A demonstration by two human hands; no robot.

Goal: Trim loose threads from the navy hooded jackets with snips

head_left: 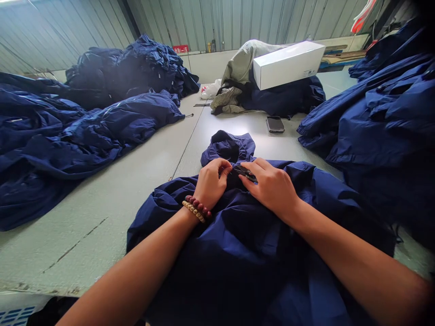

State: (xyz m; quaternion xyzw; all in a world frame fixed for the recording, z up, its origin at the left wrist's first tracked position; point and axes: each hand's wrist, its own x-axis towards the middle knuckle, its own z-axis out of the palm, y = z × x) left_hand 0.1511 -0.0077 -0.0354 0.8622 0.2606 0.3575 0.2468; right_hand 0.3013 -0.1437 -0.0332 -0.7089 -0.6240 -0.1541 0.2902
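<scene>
A navy garment (234,240) is spread in front of me, its gathered, elastic-looking opening (226,147) pointing away. My left hand (213,179), with two bead bracelets on the wrist, is closed in a pinch just at the near edge of that opening. Whatever sits between its fingertips is too small to make out. Small dark thread snips (245,172) are in my right hand (268,183), its fingers closed around them. Their tips point left toward the pinching fingers, a short gap away. Both hands rest close over the cloth.
Navy garments (129,72) are heaped at the left, and another pile (384,117) lies at the right. A phone (275,124) lies on the pale table (136,190). Behind it, a white box (288,65) rests on grey and navy cloth. A blue-and-white basket (16,312) shows at the lower left.
</scene>
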